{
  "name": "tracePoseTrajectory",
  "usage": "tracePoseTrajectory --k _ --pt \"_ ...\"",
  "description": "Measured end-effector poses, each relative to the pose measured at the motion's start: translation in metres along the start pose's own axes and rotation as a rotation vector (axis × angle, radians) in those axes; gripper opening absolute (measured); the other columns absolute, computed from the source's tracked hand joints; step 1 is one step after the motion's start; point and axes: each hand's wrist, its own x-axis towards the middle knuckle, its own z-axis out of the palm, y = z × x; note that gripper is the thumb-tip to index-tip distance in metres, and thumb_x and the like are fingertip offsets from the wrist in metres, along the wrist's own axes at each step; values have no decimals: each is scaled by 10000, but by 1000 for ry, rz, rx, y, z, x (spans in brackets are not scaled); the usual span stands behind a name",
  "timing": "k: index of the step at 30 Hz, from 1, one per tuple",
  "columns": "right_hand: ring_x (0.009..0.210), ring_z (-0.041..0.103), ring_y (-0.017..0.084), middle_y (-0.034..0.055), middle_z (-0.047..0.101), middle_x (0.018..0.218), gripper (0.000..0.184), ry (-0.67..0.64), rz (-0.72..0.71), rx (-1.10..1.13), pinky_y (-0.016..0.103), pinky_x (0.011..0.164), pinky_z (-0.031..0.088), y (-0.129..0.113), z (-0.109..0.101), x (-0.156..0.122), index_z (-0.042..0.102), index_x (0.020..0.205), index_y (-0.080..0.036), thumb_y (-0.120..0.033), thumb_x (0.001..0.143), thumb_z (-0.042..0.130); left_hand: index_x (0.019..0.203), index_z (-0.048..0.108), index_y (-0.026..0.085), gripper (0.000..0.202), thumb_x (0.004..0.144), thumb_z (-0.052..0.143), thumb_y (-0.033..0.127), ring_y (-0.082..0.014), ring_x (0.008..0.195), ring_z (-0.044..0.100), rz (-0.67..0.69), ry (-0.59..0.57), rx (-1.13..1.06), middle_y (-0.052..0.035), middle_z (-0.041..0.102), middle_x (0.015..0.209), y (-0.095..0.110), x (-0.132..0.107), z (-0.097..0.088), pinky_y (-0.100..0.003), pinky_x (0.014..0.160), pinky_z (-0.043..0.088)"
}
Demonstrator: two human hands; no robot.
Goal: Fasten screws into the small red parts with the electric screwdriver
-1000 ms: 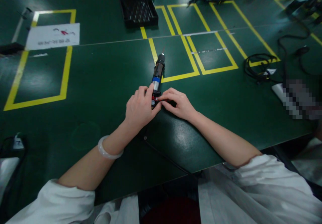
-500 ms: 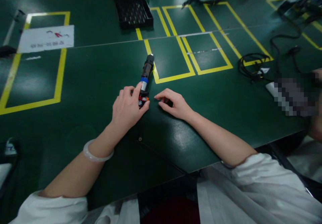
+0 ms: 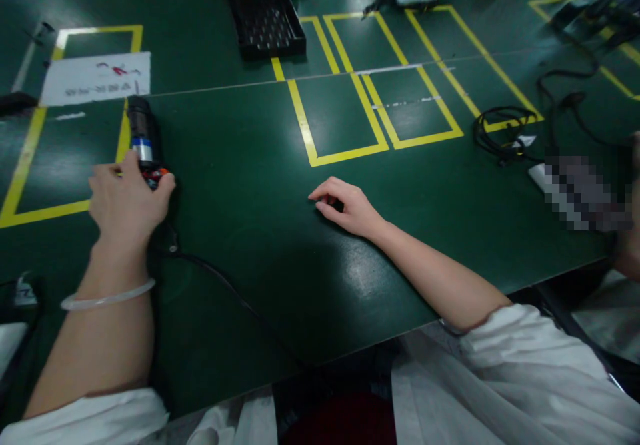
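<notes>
left hand (image 3: 125, 200) around black tool (image 3: 142, 125), right hand (image 3: 354, 209) loosely curled

Electric Screwdriver (image 3: 141, 120) Gripped at Rear by Left Hand (image 3: 131, 195)

A slim, dark-bodied electric screwdriver points away from the person over a green counter (image 3: 225, 138), its nose canted slightly left. A blue-and-silver band (image 3: 144, 150) wraps the barrel just ahead of the fingers; behind it, a red-and-orange section (image 3: 159, 175) shows between forefinger and thumb, the rest covered by the hand. The front end sits beside the right-hand strip of a yellow tape outline (image 3: 123, 140), close to a white printed sheet (image 3: 95, 78). Whether the barrel touches the surface cannot be told. A black cord (image 3: 235, 290) trails from near the hand toward the counter's near edge.
</notes>
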Motion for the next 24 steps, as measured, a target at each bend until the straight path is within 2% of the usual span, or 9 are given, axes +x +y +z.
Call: tracePoseTrajectory --k 4,8,11,15,20,24 --pt "823 625 151 53 657 990 123 -12 21 -7 300 762 508 -1 0 0 664 1020 -188 -200 940 572 1522 327 271 784 891 392 731 -514 1378 311 -87 38 -62 -107 344 1534 -43 15 3 -713 1070 298" --pt "832 629 152 56 661 1002 122 -23 21 -10 301 764 509 -2 -1 1 668 1016 -188 -202 939 574 1470 356 240 738 913 350 724 -500 1393 318 -167 82 -32 -94 346 1551 -65 21 6 -710 1075 308" --pt "825 628 149 57 659 1002 124 -26 10 -13 300 765 508 0 0 1 672 1017 -182 -201 939 576 1460 374 224 689 932 389 666 -473 1424 299 -158 140 -46 -68 351 1554 -67 20 8 -688 1120 292" --pt "825 626 145 54 657 1001 128 -29 8 -19 296 766 506 1 1 1 674 1022 -181 -199 941 577 1384 443 198 657 887 511 623 -426 1430 303 -147 231 -99 -48 363 1535 -66 21 10 -609 1176 275" --pt "828 628 152 55 661 999 125 -39 16 -28 299 764 508 -1 -1 1 670 1015 -185 -197 935 575 1233 535 205 585 871 521 665 -433 1412 302 -127 220 -109 -37 357 1507 -65 21 10 -610 1154 291" --pt "833 630 154 57 661 1003 122 -41 24 -16 303 772 507 -1 -1 1 671 1011 -187 -201 935 576 1232 534 187 628 871 491 700 -431 1402 325 -126 218 -62 -59 367 1500 -61 18 8 -599 1122 321"
